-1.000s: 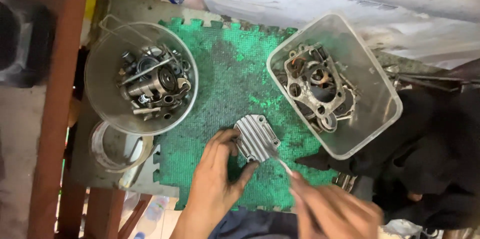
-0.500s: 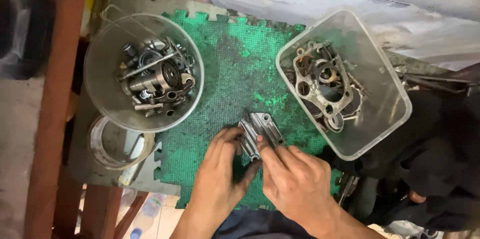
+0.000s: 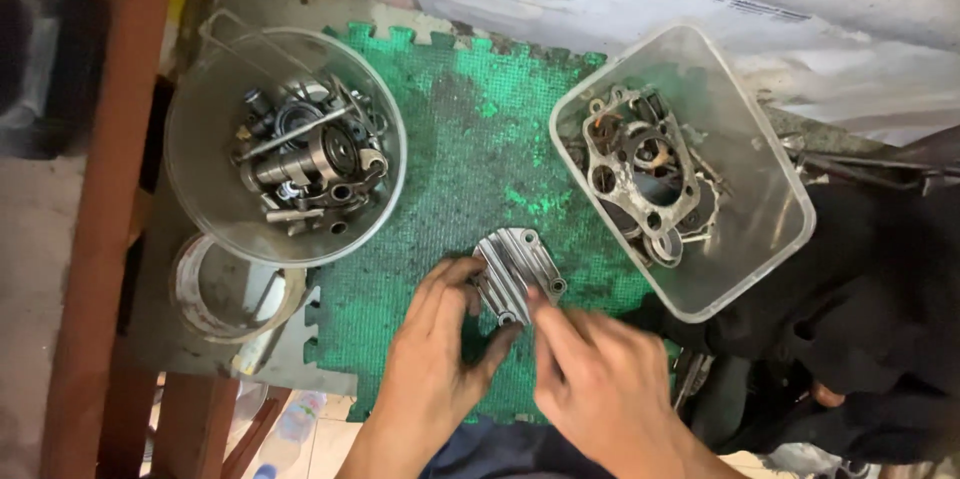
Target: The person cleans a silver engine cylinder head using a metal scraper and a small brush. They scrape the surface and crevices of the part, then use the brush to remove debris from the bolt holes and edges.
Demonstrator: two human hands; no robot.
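Green foam matting, grimy and worn dark in patches, covers the middle of the table, and on its lower centre lies a small finned metal cover, silver-grey with bolt holes at its corners. The left hand comes up from the bottom edge of the frame, its fingers curled against the cover's left side and the thumb pressed to the lower corner, so that the hand is clamped on the part. The right hand enters from the lower right, its fingers held together and lying just below and to the right of the cover, the fingertips touching its lower right edge; whether it grips the part or only rests against it cannot be told. At the upper left of the mat stands a round clear plastic tub holding a heap of dark steel engine parts, shafts, bolts and small gears among them. Below that tub, at the left edge of the mat, sits a shallow round clear lid. At the upper right a rectangular clear plastic container lies tilted, with a flat metal gasket and other small pieces inside. Dark cloth fills the right side of the frame, and a reddish wooden beam runs down the left.
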